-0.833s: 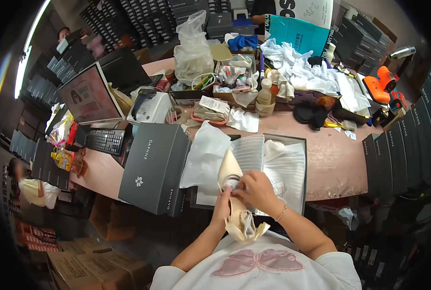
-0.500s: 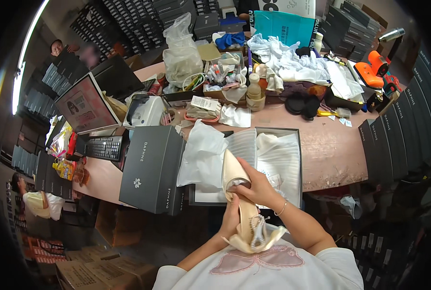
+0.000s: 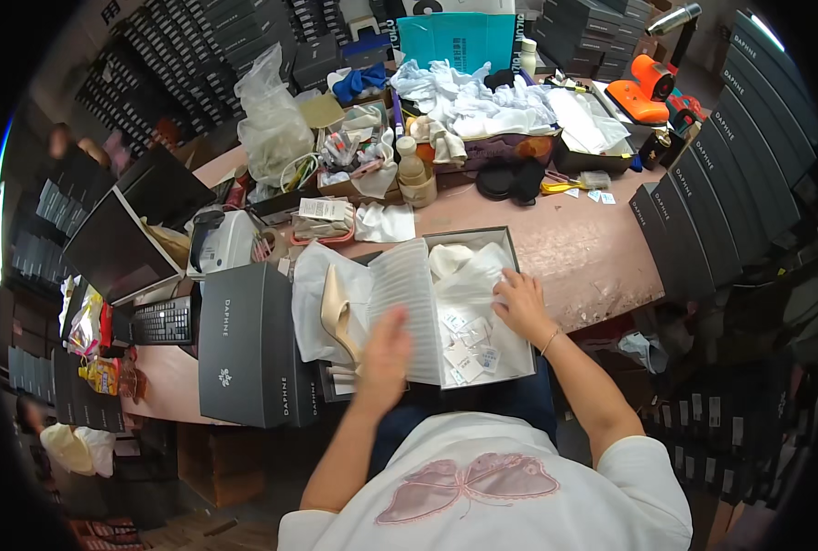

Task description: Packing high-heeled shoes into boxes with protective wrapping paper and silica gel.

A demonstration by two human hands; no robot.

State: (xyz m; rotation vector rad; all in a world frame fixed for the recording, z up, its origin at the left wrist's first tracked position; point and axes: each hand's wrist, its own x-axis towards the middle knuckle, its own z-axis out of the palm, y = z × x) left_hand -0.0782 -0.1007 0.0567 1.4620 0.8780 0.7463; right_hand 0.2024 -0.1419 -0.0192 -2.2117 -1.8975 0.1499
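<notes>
A cream pointed-toe high-heeled shoe (image 3: 335,308) lies on white tissue paper (image 3: 306,275), left of a ribbed white padding sheet (image 3: 403,298). My left hand (image 3: 386,360) is just right of the shoe's heel, in front of the padding sheet; its fingers are smeared by motion. An open grey shoe box (image 3: 535,363) stands before me, lined with white paper (image 3: 482,266). Over the box's right side, my right hand (image 3: 521,303) touches that paper, its fingers apart and slightly bent. Several small white tags (image 3: 469,349) lie inside the box.
A closed dark shoe box (image 3: 244,344) stands left, by a keyboard (image 3: 163,321) and monitor (image 3: 120,248). Stacked dark boxes (image 3: 703,211) rise at the right. Behind are a bottle (image 3: 414,170), a clear plastic bag (image 3: 276,129), a heap of white cloths (image 3: 473,101) and an orange tool (image 3: 643,90).
Both hands have let go of the shoe, which now lies on the tissue paper at the left. My right hand has moved to the box's right side. The whole view has shifted.
</notes>
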